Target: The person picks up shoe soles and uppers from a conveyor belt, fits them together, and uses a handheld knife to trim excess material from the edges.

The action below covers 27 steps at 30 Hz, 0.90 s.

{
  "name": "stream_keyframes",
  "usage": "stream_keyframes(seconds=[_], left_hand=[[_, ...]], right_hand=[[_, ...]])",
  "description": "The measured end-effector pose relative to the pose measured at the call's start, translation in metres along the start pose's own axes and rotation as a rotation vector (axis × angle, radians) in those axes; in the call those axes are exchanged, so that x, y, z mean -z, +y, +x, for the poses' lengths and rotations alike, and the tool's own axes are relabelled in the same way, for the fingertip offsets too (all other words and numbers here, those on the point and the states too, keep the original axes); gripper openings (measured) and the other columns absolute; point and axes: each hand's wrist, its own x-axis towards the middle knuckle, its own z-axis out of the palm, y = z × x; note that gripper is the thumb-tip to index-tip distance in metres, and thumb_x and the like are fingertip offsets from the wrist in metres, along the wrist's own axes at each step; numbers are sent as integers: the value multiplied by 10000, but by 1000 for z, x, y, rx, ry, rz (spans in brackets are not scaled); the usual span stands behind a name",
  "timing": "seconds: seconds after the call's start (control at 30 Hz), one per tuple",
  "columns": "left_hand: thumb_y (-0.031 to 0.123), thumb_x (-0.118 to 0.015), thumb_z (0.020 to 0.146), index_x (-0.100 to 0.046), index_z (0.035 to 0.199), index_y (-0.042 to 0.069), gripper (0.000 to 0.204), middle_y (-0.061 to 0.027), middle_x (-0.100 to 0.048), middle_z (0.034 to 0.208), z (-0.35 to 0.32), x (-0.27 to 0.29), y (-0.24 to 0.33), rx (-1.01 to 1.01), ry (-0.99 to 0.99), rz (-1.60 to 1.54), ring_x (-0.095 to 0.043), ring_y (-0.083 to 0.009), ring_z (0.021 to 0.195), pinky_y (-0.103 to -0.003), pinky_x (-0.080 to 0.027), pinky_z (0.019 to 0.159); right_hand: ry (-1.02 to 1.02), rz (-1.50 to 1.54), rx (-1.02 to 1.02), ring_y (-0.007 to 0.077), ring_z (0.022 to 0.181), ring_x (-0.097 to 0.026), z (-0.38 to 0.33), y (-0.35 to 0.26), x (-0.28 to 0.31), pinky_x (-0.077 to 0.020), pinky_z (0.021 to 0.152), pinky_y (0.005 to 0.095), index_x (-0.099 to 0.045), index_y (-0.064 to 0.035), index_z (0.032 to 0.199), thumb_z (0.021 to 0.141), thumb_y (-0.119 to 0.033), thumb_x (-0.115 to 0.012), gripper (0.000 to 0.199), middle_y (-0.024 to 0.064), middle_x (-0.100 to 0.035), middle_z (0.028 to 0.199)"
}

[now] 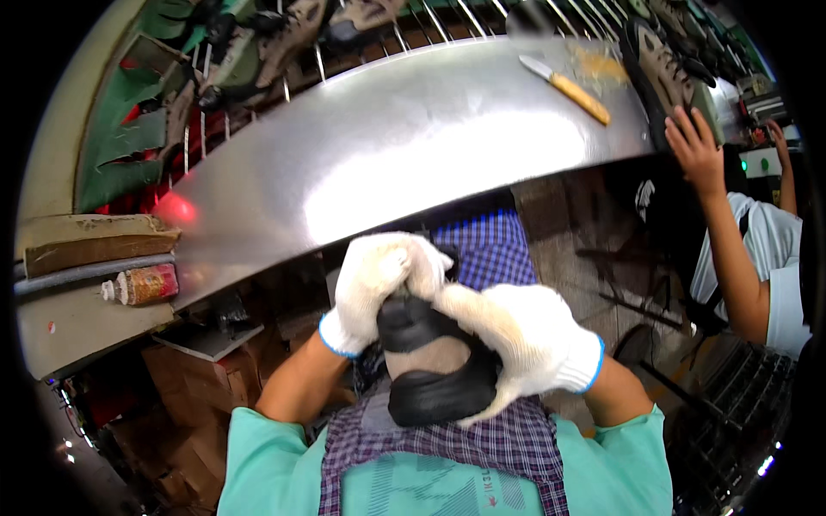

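Observation:
A black and taupe shoe [432, 356] is in front of my chest, its rounded black toe toward me. My left hand [379, 275], in a white knit glove with a blue cuff, is closed at the shoe's far upper part, fingers bent. My right hand [538, 335], gloved the same way, grips the shoe's right side, with the thumb side near the left hand's fingers. The gloves hide the shoe's opening and far end, and whatever the fingertips pinch there cannot be made out.
A shiny metal table [413, 112] curves ahead, carrying a knife [581, 96] with a yellow handle. Beyond it, shoes [297, 39] rest on a rack of metal rods. At the right a co-worker's hand [697, 155] touches another shoe [662, 73]. A small bottle [146, 284] lies left.

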Motion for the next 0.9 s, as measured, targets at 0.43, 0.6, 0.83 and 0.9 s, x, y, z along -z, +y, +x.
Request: stream_keyframes(seconds=[0.43, 0.6, 0.83, 0.9], left_hand=[[398, -1041, 636, -612, 1326, 21, 895, -183, -689, 1250, 33, -36, 122, -929, 431, 1242, -703, -351, 1054, -458, -596, 924], [233, -1061, 624, -500, 1412, 19, 990, -235, -681, 1342, 60, -36, 103, -969, 196, 1121, -748, -431, 1157, -491, -654, 936], [265, -1015, 588, -624, 1240, -14, 810, -256, -699, 1290, 54, -57, 75, -958, 119, 1208, -727, -444, 1134, -484, -628, 945], [200, -939, 659, -653, 1145, -35, 611, -256, -675, 1261, 54, -66, 71, -898, 26, 1220, -717, -438, 1092, -500, -617, 903]], right_hand=[[1005, 119, 325, 310, 1296, -621, 88, -2, 58, -475, 1157, 456, -394, 113, 1551, 1041, -652, -619, 946, 218, -574, 1465], [1055, 153, 225, 335, 1353, -589, 74, 18, 80, -474, 1166, 452, -458, 132, 1501, 1019, -498, -712, 833, 258, -562, 1469], [1056, 258, 34, 300, 1377, -578, 25, 14, 69, -445, 1194, 430, -443, 133, 1529, 1000, -409, -732, 811, 223, -606, 1464], [1045, 321, -63, 280, 1370, -583, 9, 9, 66, -432, 1202, 415, -462, 129, 1520, 1004, -353, -718, 751, 208, -608, 1462]])
